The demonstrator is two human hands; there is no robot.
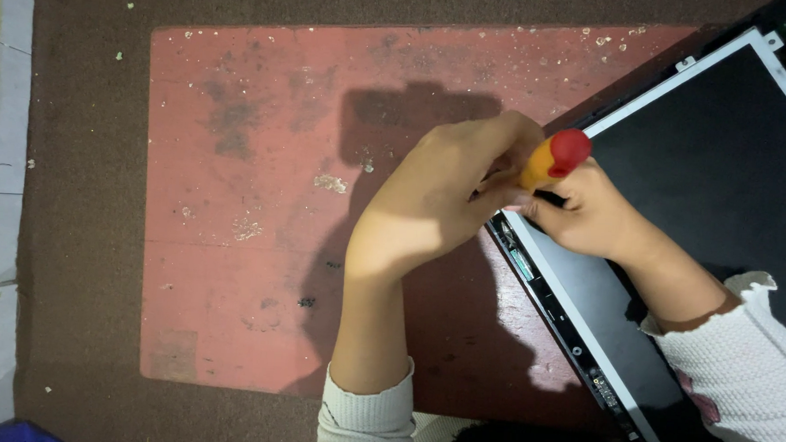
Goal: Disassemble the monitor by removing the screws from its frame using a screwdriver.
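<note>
Your L hand [438, 201] & R hand [583, 216] both clamped on orange-red screwdriver [553, 159], at screen panel [704, 173] left edge, red mat [261, 198] right side.

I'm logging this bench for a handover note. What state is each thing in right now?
Screen panel: lying flat, dark, metal frame and edge strip exposed.
Screwdriver: held upright, red and orange handle up, tip hidden at the panel's corner.
Left hand: closed around the screwdriver.
Right hand: resting on the panel, fingers at the screwdriver.
Red mat: flat, scuffed and speckled.
</note>
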